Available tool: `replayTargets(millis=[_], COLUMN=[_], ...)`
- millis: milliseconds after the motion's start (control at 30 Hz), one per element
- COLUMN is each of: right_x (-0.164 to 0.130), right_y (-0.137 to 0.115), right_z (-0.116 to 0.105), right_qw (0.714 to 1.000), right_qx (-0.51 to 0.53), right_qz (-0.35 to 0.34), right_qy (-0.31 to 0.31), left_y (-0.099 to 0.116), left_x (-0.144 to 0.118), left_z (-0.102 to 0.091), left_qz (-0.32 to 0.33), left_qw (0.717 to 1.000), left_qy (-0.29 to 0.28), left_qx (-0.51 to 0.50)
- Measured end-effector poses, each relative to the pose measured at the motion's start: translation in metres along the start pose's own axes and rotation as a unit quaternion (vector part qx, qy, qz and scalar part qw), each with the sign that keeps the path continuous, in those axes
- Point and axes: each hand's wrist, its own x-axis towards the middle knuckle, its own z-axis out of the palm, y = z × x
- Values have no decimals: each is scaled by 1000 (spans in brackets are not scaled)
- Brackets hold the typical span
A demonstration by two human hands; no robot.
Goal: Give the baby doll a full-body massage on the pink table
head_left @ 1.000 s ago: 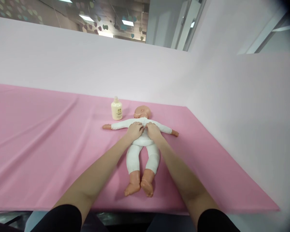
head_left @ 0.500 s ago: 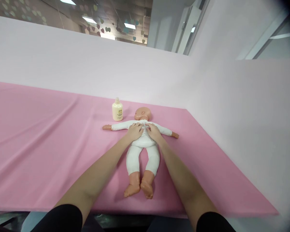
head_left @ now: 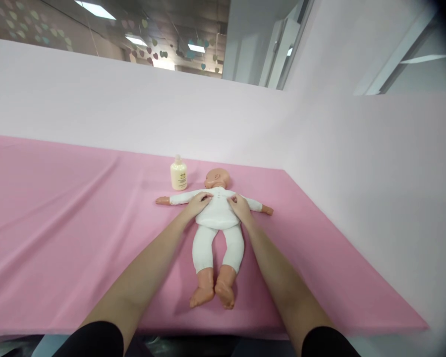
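The baby doll [head_left: 217,218] is lying on its back on the pink cloth [head_left: 78,223], arms spread out, head pointing away from the person. The left hand [head_left: 198,202] is resting flat and open on the doll's chest near its shoulder, and the right hand [head_left: 238,206] is lying open on the other side of the chest, gripping nothing. A cream bottle [head_left: 179,174] is standing capped just beside the doll's head. Judging from this, the chest is being stroked; the white suit is on, and the legs are untouched.

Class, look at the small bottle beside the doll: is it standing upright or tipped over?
Upright: the bottle stands on its base, cap uppermost.
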Motion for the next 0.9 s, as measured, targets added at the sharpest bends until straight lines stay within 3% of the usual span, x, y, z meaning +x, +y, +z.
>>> replayTargets(millis=[200, 367, 700, 900], right_x=[-5, -7, -15, -17], right_y=[-7, -11, -24, -27], right_z=[-10, -12, -14, -11], right_qw=[987, 976, 965, 969], right_qx=[-125, -181, -219, -165], right_qz=[81, 108, 138, 169], right_qy=[-50, -65, -51, -72], left_y=[-2, -5, 0, -4], left_x=[-4, -8, -14, -13], left_z=[-1, -8, -6, -3], left_qz=[-71, -99, -98, -105], left_qw=[985, 964, 947, 944], left_qy=[74, 35, 48, 51], left_qx=[136, 245, 300, 309])
